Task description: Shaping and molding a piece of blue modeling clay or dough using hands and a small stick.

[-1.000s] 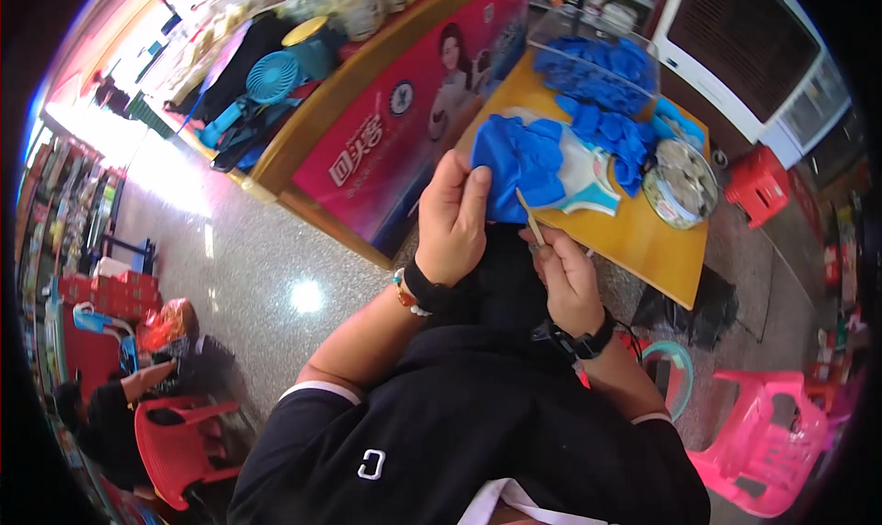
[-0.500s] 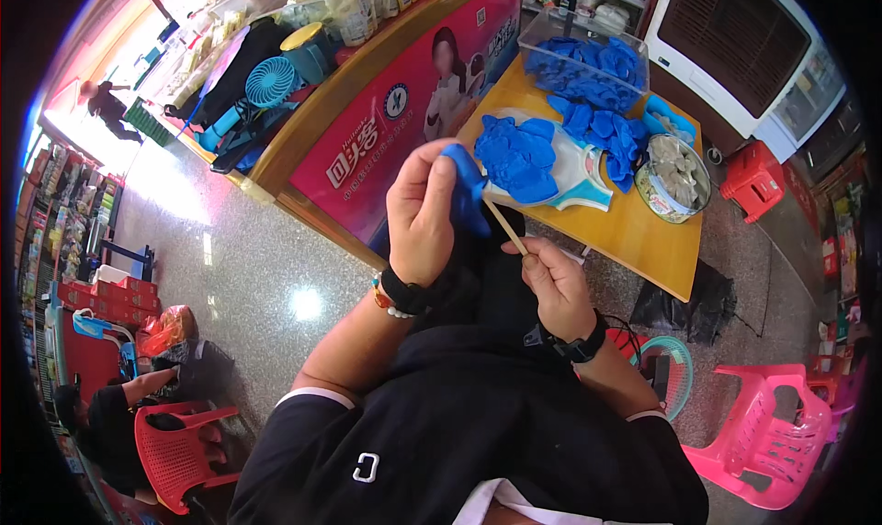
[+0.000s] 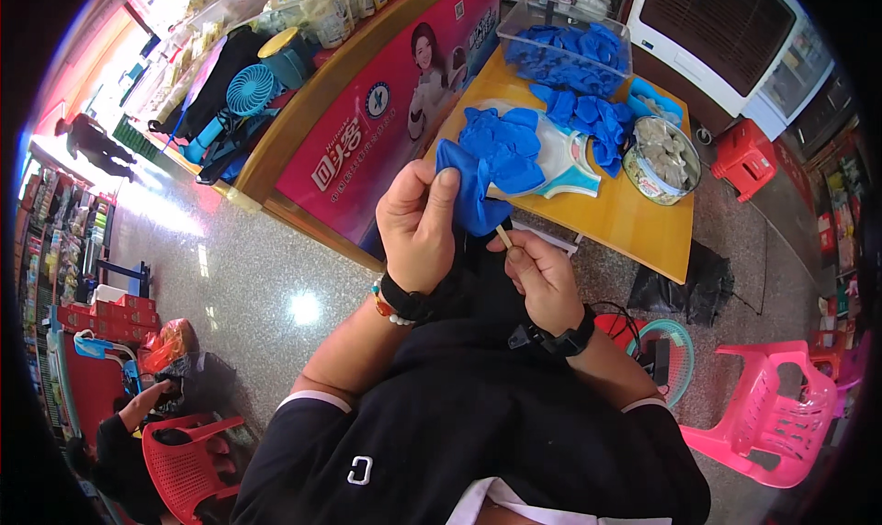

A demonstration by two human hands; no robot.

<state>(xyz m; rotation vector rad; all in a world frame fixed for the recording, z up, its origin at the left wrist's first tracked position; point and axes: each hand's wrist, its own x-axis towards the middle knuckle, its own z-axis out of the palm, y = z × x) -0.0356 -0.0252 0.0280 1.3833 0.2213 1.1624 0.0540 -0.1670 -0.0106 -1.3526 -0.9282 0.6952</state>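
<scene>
Between thumb and fingers, my left hand (image 3: 415, 220) pinches a soft blue petal-shaped piece (image 3: 471, 194), which hangs spread out to the right. My right hand (image 3: 544, 282) grips the lower end of a thin pale wooden stick (image 3: 503, 237). The stick's upper part is hidden by the blue piece, so I cannot tell whether it is inside or behind. Just beyond, on the wooden table (image 3: 634, 236), lies a pile of similar blue pieces (image 3: 501, 144) on a whitish plastic sheet.
A clear bin (image 3: 565, 61) of blue pieces, a loose blue heap (image 3: 597, 125) and a round tin (image 3: 660, 162) stand on the table. A pink counter (image 3: 358, 130) borders it at left. A pink chair (image 3: 772, 415) stands at lower right; another person sits by a red chair (image 3: 188, 470).
The blue piece has turned and spread open, and it now covers most of the stick. My right hand has shifted slightly left and upward along with it.
</scene>
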